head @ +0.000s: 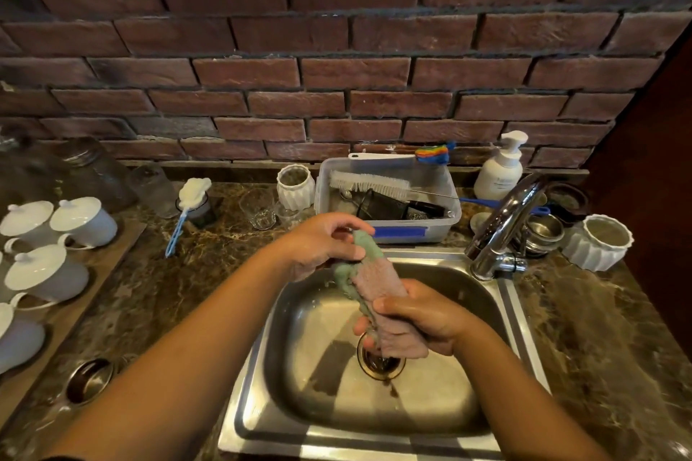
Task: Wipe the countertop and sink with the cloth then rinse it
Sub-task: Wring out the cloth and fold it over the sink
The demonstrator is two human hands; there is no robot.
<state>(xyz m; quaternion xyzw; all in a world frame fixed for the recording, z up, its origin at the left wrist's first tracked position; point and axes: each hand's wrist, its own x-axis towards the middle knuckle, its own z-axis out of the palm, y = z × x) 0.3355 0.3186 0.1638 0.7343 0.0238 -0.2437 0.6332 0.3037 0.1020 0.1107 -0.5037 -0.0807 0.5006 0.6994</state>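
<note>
A pink and green cloth (376, 279) is stretched and twisted over the steel sink (442, 397). My left hand (322, 245) grips its green upper end above the sink's back left corner. My right hand (427, 318) is wrapped around its pink lower end, right above the drain (380, 361). The chrome tap (503, 221) stands at the sink's back right, its spout pointing away from the cloth; I see no water running. The dark marble countertop (179, 296) surrounds the sink.
A clear plastic tub (389, 232) with brushes sits behind the sink. White lidded cups (80, 221) rest on a wooden tray at the left. Glasses (258, 208), a white vase (296, 185), a soap pump bottle (500, 168) and a white ribbed pot (599, 241) line the brick wall.
</note>
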